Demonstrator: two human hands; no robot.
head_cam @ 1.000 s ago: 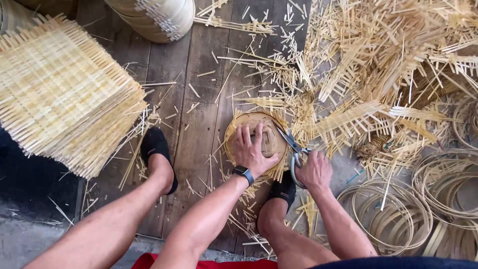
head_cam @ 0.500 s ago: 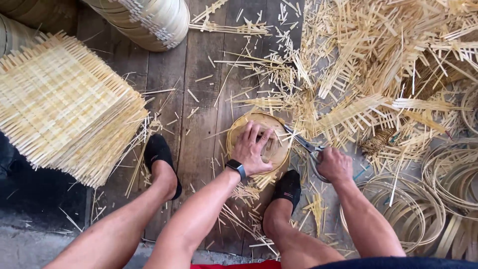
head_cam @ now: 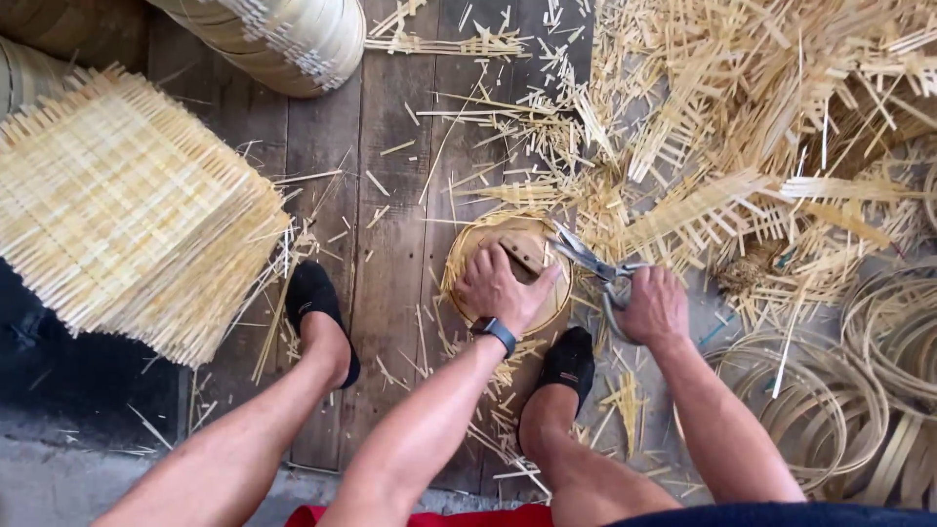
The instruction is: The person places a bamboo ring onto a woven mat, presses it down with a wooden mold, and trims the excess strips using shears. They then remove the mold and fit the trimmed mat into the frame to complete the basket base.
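Plank floor (head_cam: pixel 400 244) — bamboo offcuts (head_cam: pixel 742 146), woven mats (head_cam: pixel 117 215), perhaps hoops (head_cam: pixel 839 390)

left hand (head_cam: pixel 500 285) pressed flat on round woven bamboo disc (head_cam: pixel 508 273) on plank floor (head_cam: pixel 390 244); right hand (head_cam: pixel 652 308) gripping shears (head_cam: pixel 590 259), blades at disc's right rim; trimmed offcuts (head_cam: pixel 742 117) heaped right

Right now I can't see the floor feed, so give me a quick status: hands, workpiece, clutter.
Left hand flat on round woven tray. Right hand grips shears at tray rim. Bamboo offcuts piled right, hoops beside.
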